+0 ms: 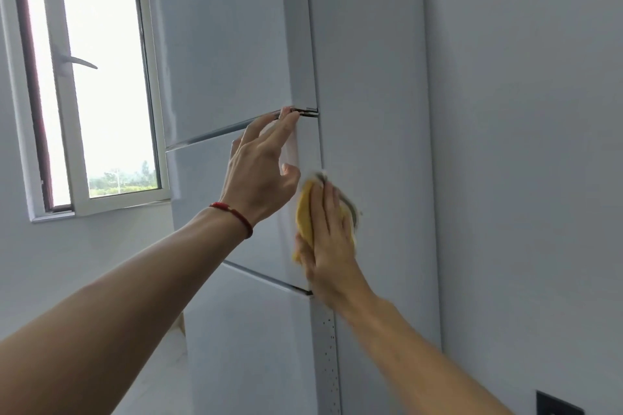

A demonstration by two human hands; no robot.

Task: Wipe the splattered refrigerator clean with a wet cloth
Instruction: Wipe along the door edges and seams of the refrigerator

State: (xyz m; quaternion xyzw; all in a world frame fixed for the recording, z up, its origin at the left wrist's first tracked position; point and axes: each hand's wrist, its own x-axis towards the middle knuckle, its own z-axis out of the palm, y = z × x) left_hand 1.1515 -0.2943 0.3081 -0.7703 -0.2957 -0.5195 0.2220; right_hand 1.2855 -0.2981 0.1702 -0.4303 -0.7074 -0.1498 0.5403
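Observation:
The white refrigerator fills the middle of the view, seen from its corner, with stacked doors on its left face and a plain side panel on the right. My left hand rests with straight fingers on the top edge of the middle door, fingertips at the gap under the upper door. My right hand lies flat with straight fingers, pressing a yellow cloth with a grey edge against the fridge's corner and side panel. A red string bracelet circles my left wrist.
An open white-framed window stands to the left. A white wall runs close along the fridge's right side, with a dark socket plate low on it. A perforated metal strip runs down the fridge's lower corner.

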